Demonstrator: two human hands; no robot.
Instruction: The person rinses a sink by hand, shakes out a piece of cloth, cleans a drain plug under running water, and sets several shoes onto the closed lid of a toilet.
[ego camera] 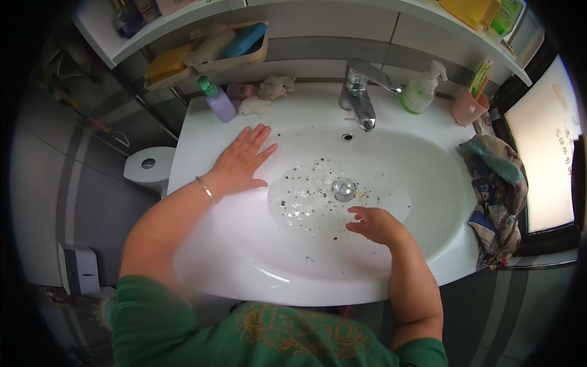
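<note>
A white ceramic washbasin [293,275] lies before me, its bowl dotted with small dark specks around a round metal drain stopper [344,189]. My left hand [243,160] rests flat on the basin's left rim with its fingers spread, holding nothing; a silver bracelet [205,190] circles the wrist. Just below and right of the stopper, my right hand [377,224] hovers over or touches the bowl, fingers parted and slightly curled, with nothing visible in it. Above the bowl stands a chrome single-lever faucet [362,101]. Shallow water appears to lie around the stopper.
Along the back edge stand a purple bottle with a green top [220,102], a crumpled cloth-like item [276,87], a green soap pump bottle [419,91] and a pink cup [469,108]. Patterned cloths [497,197] hang at the right. A white shelf [183,25] overhangs the back.
</note>
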